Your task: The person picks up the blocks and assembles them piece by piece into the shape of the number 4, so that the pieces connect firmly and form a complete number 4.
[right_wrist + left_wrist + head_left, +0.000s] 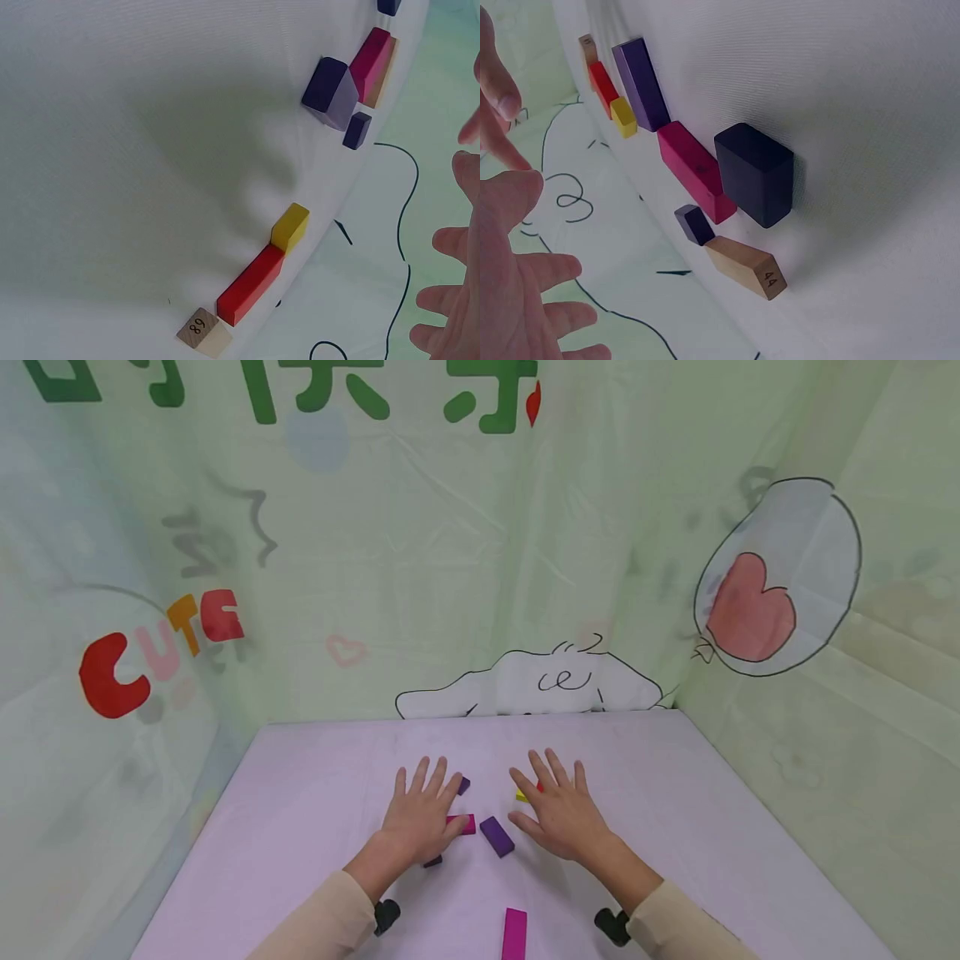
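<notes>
Both hands are held over the pale table with fingers spread and nothing in them. Below the left hand (422, 817) lie a magenta block (694, 172), a dark block (751, 176), a small dark block (694, 225) and a wooden block (742, 266) with a number on its end. A purple block (497, 837) rests between the two hands. Nearest the right hand (567, 814), which partly hides them in the head view, are a yellow block (291, 227), a red block (251, 285) and a numbered wooden block (204, 332), in a line.
Another magenta block (514, 933) lies at the near edge of the head view. Printed cloth walls (450, 568) enclose the table (300, 793) at the back and both sides. A black wrist device (613, 927) sits by the right sleeve.
</notes>
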`<state>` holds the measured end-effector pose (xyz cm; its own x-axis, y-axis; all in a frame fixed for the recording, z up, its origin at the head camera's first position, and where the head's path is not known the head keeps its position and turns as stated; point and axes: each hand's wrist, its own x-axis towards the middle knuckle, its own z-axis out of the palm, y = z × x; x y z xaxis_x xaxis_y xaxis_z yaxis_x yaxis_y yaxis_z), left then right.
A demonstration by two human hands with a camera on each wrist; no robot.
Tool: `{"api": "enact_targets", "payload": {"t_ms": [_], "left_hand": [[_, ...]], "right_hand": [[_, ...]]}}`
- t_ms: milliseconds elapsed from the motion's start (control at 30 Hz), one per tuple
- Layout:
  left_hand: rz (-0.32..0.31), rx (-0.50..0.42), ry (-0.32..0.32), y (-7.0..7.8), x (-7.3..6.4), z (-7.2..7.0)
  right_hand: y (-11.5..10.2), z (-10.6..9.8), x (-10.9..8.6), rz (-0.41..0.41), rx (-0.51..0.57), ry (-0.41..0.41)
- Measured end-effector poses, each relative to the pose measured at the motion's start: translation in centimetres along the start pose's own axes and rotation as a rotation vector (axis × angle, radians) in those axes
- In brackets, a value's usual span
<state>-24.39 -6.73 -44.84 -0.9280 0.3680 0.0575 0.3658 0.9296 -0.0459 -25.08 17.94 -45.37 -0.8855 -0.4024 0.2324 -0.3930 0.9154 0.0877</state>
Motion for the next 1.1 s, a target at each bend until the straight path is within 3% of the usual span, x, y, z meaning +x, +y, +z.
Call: {"api": "enact_targets", "payload": {"t_ms": [367, 833, 1100], "left_hand": [[0.002, -0.007, 0.000, 0.0, -0.1, 0.1], [0.019, -0.027, 0.006, 0.3, -0.1, -0.1], [0.139, -0.026, 0.012, 1.4, -0.9, 0.4]], "right_hand": [[-0.1, -0.4, -0.2, 0.027, 0.031, 0.014], [0.3, 0.2, -0.4, 0.042, 0.049, -0.030], [0.4, 0.4, -1.0, 0.058, 0.086, -0.046]]}}
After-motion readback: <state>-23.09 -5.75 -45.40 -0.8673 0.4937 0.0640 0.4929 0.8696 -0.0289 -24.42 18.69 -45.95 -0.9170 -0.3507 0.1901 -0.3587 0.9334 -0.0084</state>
